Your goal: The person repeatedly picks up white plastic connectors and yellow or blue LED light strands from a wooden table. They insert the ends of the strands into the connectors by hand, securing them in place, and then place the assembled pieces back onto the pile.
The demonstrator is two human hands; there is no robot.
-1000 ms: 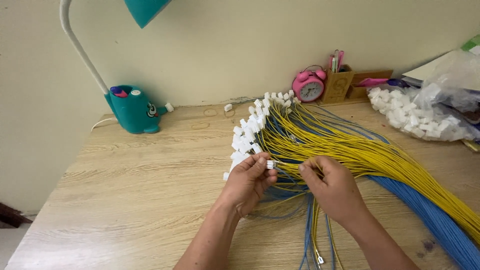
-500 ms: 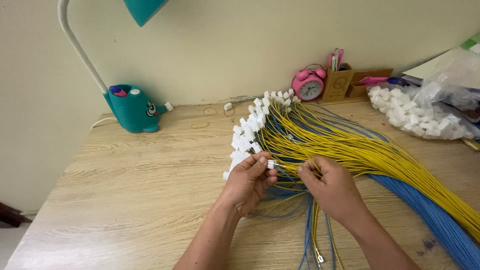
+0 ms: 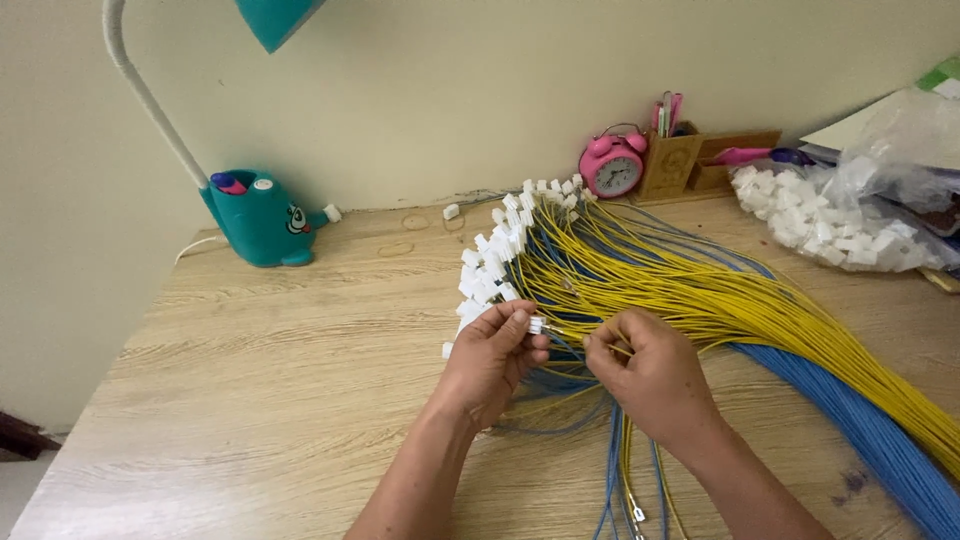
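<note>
Pale wood-grain desk (image 3: 250,400) stood against a cream wall, viewed from above by the head camera. At centre, a large fanned bundle of thin yellow and blue wires (image 3: 720,300) lay across the desk, running off toward the lower right, with many small white plastic connectors (image 3: 495,265) fitted on the wire ends at the upper left of the fan. The left hand (image 3: 490,362) was closed in a pinch on 1 small white plastic connector (image 3: 536,325), held at its fingertips just above the bundle. The right hand (image 3: 650,372) was closed in a pinch on a thin wire (image 3: 575,334) that ran toward that connector; the 2 hands sat just beside each other, not touching. Loose blue and yellow wire tails (image 3: 625,480) hung toward the near edge between the forearms. A teal desk lamp base with a white gooseneck (image 3: 258,217) stood at the back left. A pink round alarm clock (image 3: 612,167) and a wooden pen holder (image 3: 672,160) stood at the back wall. A clear plastic bag of white connectors (image 3: 840,225) lay at the far right.
</note>
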